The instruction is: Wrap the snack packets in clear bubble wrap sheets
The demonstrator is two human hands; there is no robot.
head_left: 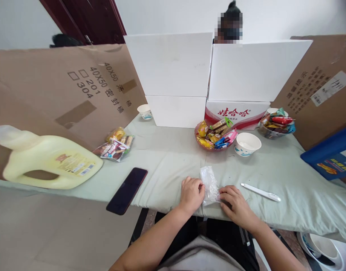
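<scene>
Clear plastic bag, crinkled, lying flat near the front edge of the table, between both hands. Left hand: fingers curled, fingertips pinching the bag's left edge. Right hand: fingers bent, grip narrow, pressing on the bag's lower right corner. Table covering: pale green cloth.

White pen: just right of the right hand, lying flat, apart from it. Dark phone: left of the left hand, screen up, overhanging the table edge. White paper bowl: beyond the bag. Pink dish of wrapped snacks: just left of that bowl. Second dish of snacks: farther right. Loose snack packets: left-centre. Small paper cup: at the back. Yellow jug: far left, on its side. White boxes and brown cardboard sheets: standing along the rear and sides. Another person's head shows behind the boxes.
</scene>
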